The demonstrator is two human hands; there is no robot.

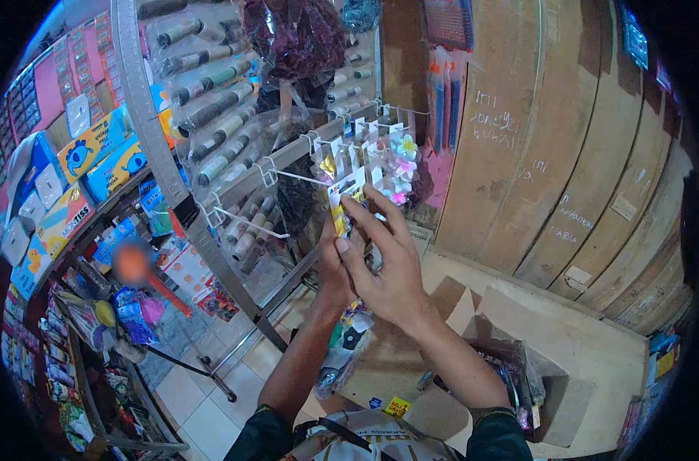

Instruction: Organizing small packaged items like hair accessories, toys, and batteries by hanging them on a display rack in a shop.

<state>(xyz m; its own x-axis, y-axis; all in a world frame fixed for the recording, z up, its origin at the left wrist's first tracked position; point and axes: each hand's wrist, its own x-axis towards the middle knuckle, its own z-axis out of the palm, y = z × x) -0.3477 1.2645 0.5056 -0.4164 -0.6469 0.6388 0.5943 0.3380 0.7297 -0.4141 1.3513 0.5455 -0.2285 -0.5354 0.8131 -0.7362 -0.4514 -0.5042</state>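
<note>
Both my hands are raised together at a metal display rack. My right hand [384, 259] pinches the printed header card [349, 196] of a small carded packet with its thumb and fingers. Beneath it, my left hand [333, 259] holds the packet's lower part, partly hidden by my right hand. The card's top lies at the tip of a white wire hook [297, 176]; whether the hook passes through its hole, I cannot tell. Flower-shaped items on white cards [406, 167] hang just beyond. Below my hands is a clear plastic package [343, 351]; what supports it is hidden.
Rolled goods in clear plastic [211, 98] fill the rack behind the hooks. An opened cardboard box [562, 403] stands at lower right, near wooden boards [499, 173]. Tissue packs [61, 225] line a shelf at left. An empty wire hook [251, 222] juts out nearby.
</note>
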